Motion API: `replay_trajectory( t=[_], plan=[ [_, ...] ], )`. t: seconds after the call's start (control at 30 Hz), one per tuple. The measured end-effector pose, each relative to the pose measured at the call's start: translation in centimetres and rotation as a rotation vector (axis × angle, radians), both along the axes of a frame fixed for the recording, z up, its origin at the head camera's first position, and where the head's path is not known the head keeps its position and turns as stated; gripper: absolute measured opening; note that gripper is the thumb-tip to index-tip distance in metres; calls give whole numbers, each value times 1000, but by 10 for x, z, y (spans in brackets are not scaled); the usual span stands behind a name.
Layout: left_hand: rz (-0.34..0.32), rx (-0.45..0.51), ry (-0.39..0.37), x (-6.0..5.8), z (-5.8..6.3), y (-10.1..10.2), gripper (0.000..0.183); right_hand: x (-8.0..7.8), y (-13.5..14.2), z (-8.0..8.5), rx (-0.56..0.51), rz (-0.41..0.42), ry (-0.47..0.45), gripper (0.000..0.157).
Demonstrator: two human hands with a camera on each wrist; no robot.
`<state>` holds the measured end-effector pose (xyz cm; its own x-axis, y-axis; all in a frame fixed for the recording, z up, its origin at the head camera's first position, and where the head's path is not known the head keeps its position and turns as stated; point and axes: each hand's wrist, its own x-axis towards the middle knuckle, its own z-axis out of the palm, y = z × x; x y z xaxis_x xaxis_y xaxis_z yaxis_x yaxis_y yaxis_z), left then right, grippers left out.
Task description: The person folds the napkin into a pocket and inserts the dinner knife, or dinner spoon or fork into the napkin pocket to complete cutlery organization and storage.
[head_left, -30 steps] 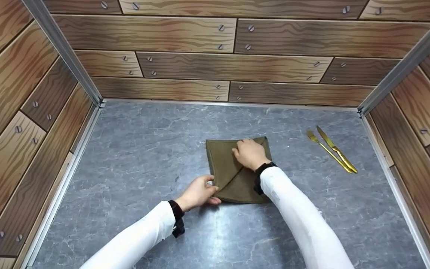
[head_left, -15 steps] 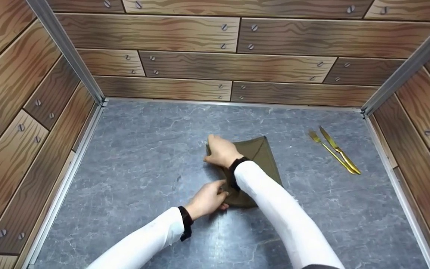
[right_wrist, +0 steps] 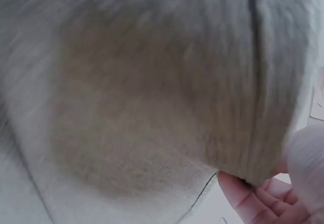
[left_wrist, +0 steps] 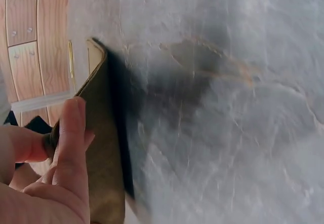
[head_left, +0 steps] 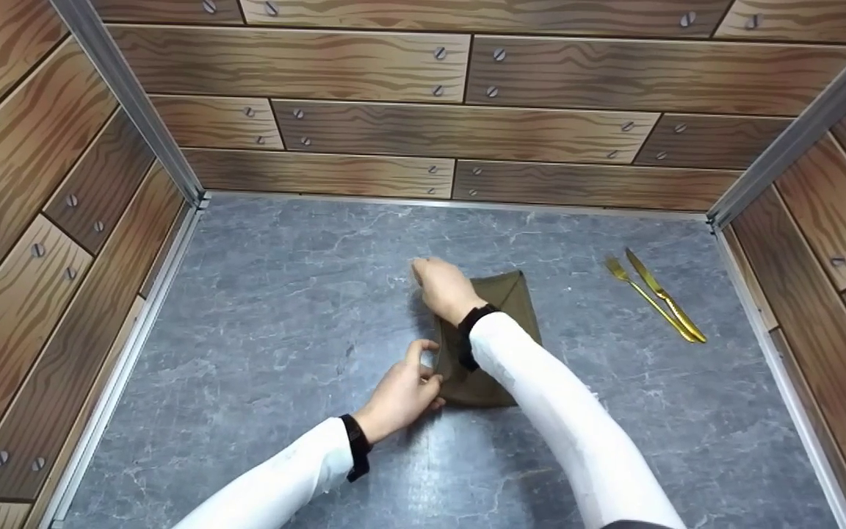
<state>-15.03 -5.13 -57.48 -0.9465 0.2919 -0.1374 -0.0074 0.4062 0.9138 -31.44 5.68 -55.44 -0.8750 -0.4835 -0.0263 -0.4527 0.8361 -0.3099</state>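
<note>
Gripping the brown cloth (head_left: 501,297) with both hands, we pinched its left edge, close to the near corner, between the thumb and fingers of our left hand (head_left: 402,397), while our right hand (head_left: 449,290) held it farther back. The cloth sat mid-table, partly hidden beneath our right arm (head_left: 566,408). Well to its right, a gold fork (head_left: 648,297) lay beside a gold knife (head_left: 662,295).
</note>
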Motion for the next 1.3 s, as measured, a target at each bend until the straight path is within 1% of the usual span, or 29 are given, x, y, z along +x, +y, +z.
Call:
replay_trajectory(
  t=[0.07, 0.17, 0.27, 0.3, 0.4, 0.47, 0.53, 0.57, 0.63, 0.7, 0.73, 0.77, 0.83, 0.9, 0.93, 0.97, 1.0, 1.03, 1.17, 1.2, 1.27, 1.3],
  plan=[
    [-12, -53, 78, 0, 3, -5, 42, -3, 3, 7, -20, 0, 31, 20],
    [-39, -187, 224, 0, 10, -12, 36, -7, 6, 19, -52, -14, 57, 27],
    [-43, -322, 349, 0, 18, -17, 32, -11, 6, 33, -81, -18, 65, 28],
    [-40, -353, 378, 0, 21, -19, 31, -13, 5, 38, -96, -18, 66, 27],
    [-30, -410, 420, 1, 31, -27, 28, -17, 2, 52, -155, -20, 55, 25],
    [-29, -443, 453, 2, 37, -32, 31, -18, -1, 62, -214, -26, 26, 25],
    [-31, -493, 535, 3, 44, -39, 34, -19, -4, 73, -301, -32, -24, 27],
    [-32, -534, 598, 4, 49, -42, 33, -19, -6, 78, -352, -33, -58, 29],
    [-8, -639, 768, 5, 58, -49, 30, -18, -8, 90, -472, -27, -132, 33],
    [43, -729, 943, 6, 71, -54, 31, -17, -9, 101, -605, -13, -208, 36],
    [75, -766, 1018, 7, 78, -56, 33, -17, -9, 107, -683, 1, -251, 36],
    [110, -793, 1082, 7, 86, -58, 35, -18, -8, 112, -772, 20, -293, 37],
    [167, -815, 1160, 8, 99, -60, 41, -19, -6, 120, -977, 60, -381, 37],
    [199, -826, 1194, 9, 107, -59, 46, -21, -1, 122, -1154, 90, -466, 37],
    [202, -831, 1195, 9, 107, -59, 50, -24, 2, 120, -1213, 98, -505, 37],
    [201, -843, 1188, 9, 106, -57, 52, -26, 6, 117, -1236, 93, -536, 37],
    [193, -852, 1173, 9, 101, -56, 56, -28, 12, 111, -1226, 74, -565, 36],
    [179, -864, 1152, 9, 95, -54, 57, -30, 18, 103, -1185, 52, -595, 36],
    [91, -904, 1051, 11, 63, -42, 55, -31, 44, 66, -881, -28, -668, 36],
    [67, -904, 1026, 12, 55, -38, 54, -31, 50, 58, -824, -46, -679, 36],
    [22, -897, 977, 13, 42, -29, 52, -29, 62, 44, -743, -80, -675, 35],
    [5, -887, 959, 13, 36, -25, 52, -28, 67, 38, -720, -100, -670, 34]
  ],
)
